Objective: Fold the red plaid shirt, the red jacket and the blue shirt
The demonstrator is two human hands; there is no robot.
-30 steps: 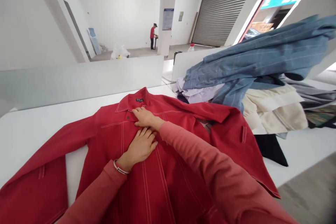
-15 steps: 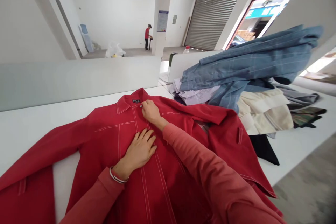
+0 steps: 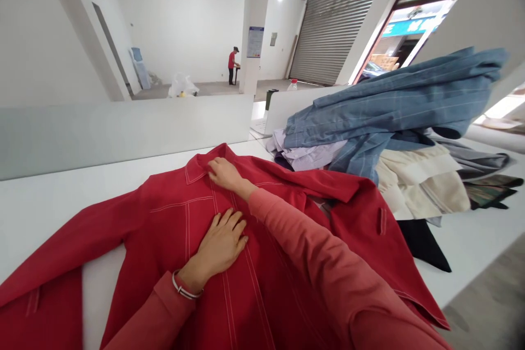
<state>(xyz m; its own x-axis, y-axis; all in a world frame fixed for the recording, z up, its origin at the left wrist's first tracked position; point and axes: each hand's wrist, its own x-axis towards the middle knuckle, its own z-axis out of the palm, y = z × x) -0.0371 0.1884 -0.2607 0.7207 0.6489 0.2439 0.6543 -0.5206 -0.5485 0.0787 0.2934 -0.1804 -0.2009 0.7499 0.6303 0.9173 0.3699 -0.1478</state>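
A red jacket (image 3: 158,240) with white topstitching lies front up on the white table (image 3: 45,180), its sleeves spread to both sides. My left hand (image 3: 219,243) rests flat on the middle of its front, fingers spread, beside the stitched placket. At the neck, my right hand (image 3: 225,175) has its fingers bent and pinched on the cloth at the top of the front opening, by the collar (image 3: 196,169). The fingertips cover the neck label and the top fastening.
To the right, a heap of clothes holds blue checked garments (image 3: 394,104), a cream garment (image 3: 426,183) and a black piece (image 3: 424,243). A low partition (image 3: 123,131) runs along the table's back. Far off, a person (image 3: 233,65) in red stands by a pillar.
My right hand has shifted slightly left along the collar, now covering the label and metal snap that showed before. My left hand stays flat on the jacket front.
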